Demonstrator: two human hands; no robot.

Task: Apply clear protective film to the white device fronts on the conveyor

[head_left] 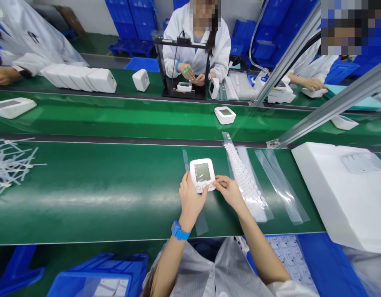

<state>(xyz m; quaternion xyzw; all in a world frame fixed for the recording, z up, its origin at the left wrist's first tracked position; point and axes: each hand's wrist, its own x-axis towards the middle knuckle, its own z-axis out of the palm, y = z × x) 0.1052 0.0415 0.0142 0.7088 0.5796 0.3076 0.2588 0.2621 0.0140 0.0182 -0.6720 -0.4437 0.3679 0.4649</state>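
A white blood pressure monitor (pixel 202 172) with a grey screen and round buttons lies face up over the green bench. My left hand (pixel 192 196) wraps its left side and lower edge, with the thumb by the buttons. At the lower right corner, the fingers of my right hand (pixel 229 190) are pinched against the casing; whether a small piece is between them is hidden. Beneath the monitor runs a clear plastic strip (pixel 202 225). Just right of my right hand lies a clear bag of small round white parts (pixel 244 177).
Thin white strips (pixel 10 165) are heaped at left. More clear film (pixel 281 185) and a large white foam tray (pixel 341 194) are at right. Another monitor (pixel 225 115) sits on the conveyor (pixel 116 115). A metal post (pixel 329 101) slants overhead. Co-workers sit opposite. A blue crate (pixel 75 284) stands below.
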